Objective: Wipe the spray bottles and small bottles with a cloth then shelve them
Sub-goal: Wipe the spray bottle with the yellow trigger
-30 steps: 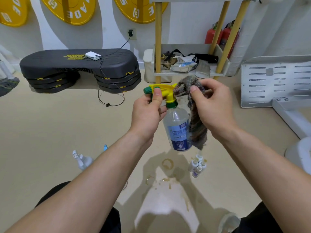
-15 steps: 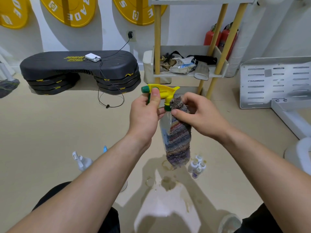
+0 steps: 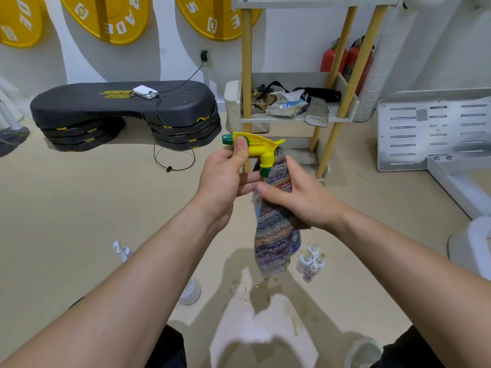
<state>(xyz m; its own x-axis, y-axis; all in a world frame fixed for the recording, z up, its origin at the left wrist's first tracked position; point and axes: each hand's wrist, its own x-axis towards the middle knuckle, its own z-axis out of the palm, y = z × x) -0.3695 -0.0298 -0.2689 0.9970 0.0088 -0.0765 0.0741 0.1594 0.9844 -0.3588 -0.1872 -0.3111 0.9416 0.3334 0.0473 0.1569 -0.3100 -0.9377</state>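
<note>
Down on the beige floor (image 3: 79,208), small bottles (image 3: 309,262) huddle just beside a wet patch (image 3: 259,290). A spray bottle (image 3: 121,251) sits well apart from them. Behind, the shelf (image 3: 297,79) carries a jumble of rags and packets (image 3: 287,106).

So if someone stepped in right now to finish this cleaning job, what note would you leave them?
Left hand: grips the trigger head of the clear spray bottle with a yellow-and-green top, held in the air.
Right hand: wraps the striped multicoloured cloth round that bottle's body, mid-wipe.
On the floor: a cluster of small white bottles beneath the cloth; a second clear spray bottle, partly hidden behind the left forearm.
Done: no bottles visible on the white shelf with yellow posts.
Left: finish this wipe, shelve the bottle, then wipe and shelve the rest.
</note>
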